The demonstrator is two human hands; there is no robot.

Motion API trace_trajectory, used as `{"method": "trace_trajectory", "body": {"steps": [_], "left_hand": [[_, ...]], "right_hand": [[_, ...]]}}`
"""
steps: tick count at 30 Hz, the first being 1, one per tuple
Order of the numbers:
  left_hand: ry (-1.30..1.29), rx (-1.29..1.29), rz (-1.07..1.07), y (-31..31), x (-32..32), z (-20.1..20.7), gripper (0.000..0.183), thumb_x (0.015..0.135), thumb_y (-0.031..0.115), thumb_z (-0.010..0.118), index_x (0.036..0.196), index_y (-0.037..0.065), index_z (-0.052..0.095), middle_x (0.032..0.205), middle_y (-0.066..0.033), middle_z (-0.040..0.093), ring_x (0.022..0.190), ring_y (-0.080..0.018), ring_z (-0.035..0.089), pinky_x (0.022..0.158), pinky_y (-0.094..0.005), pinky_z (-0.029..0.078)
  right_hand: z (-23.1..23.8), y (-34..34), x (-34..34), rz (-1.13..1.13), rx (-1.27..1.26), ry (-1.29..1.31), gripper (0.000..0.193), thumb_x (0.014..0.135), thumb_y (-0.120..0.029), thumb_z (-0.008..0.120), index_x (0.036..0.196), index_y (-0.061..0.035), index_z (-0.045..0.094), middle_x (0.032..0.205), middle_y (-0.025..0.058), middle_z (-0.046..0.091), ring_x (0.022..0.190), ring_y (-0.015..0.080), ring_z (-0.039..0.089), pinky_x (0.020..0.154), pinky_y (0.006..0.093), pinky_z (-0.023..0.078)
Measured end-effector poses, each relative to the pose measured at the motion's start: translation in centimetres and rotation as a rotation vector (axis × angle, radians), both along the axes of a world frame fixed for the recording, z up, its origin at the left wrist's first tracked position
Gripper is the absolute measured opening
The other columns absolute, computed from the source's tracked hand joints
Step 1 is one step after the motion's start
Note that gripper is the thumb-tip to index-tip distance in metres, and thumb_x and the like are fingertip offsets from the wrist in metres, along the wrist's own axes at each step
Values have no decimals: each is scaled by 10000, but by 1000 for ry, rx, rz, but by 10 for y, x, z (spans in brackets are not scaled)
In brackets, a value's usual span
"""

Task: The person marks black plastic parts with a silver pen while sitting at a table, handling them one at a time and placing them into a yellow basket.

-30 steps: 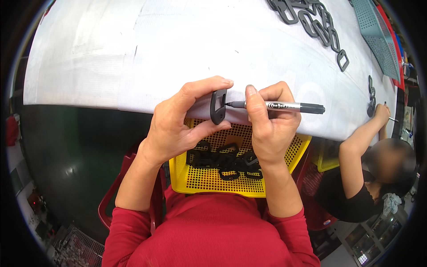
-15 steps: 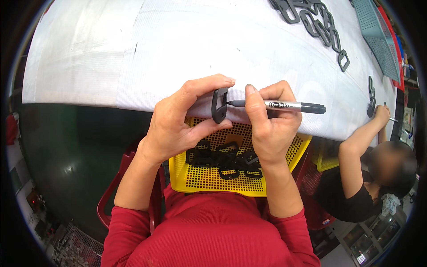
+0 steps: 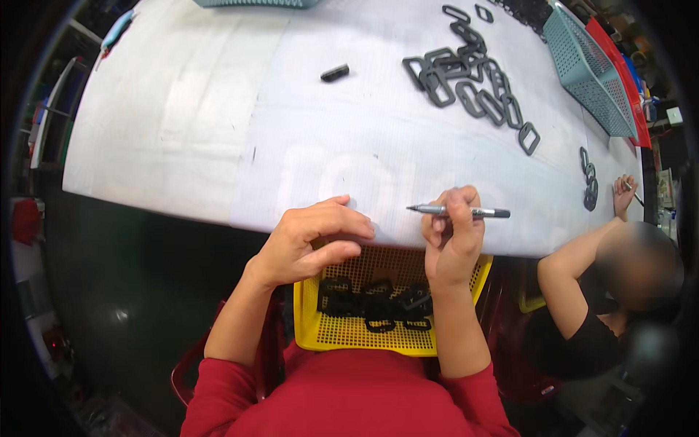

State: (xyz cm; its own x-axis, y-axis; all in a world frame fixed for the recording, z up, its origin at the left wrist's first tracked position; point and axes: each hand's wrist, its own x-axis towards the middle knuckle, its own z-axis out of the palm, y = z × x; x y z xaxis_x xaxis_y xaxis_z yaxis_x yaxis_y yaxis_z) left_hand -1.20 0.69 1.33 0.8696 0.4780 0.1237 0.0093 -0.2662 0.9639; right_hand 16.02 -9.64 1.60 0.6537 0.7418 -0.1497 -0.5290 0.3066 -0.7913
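My left hand (image 3: 313,237) is above the yellow basket (image 3: 320,339) at the table's front edge, its thumb and fingers apart with nothing between them. My right hand (image 3: 455,233) grips a silver and black marker pen (image 3: 439,210), its dark tip pointing left and uncapped. Inside the basket lie several black ring-shaped plastic pieces (image 3: 378,288). Farther off on the white table (image 3: 320,146) is a loose pile of similar dark oblong rings (image 3: 470,98), with a single ring (image 3: 529,138) at its near end.
A short black object (image 3: 335,73) lies at the table's far middle. Blue-grey perforated baskets (image 3: 590,80) stand at the far right, and another basket (image 3: 255,2) at the far edge. On the right, a co-worker's hand (image 3: 624,191) holds a pen near a short row of rings (image 3: 588,182).
The black ring that my left hand held is no longer in it. My hands have moved apart, the pen drawn away. The view has shifted, showing more of the table's far side.
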Motion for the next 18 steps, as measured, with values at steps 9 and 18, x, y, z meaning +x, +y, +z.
{"method": "trace_trajectory", "body": {"steps": [9,18], "left_hand": [[55,614,236,73,100,24,291,773,-4,556,1055,55,598,1077,-106,595,990,-243,567,850,-312,447],[345,1280,-283,100,199,-1,285,798,112,490,1077,92,541,1149,-29,528,1064,-178,500,837,-346,416]], "right_hand": [[-8,1,7,-3,224,171,196,864,-175,529,762,-89,385,586,25,412,444,84,349,405,214,281],[-18,-9,11,-27,236,179,256,882,-276,510,721,-133,370,563,-21,349,405,66,298,397,203,246]]}}
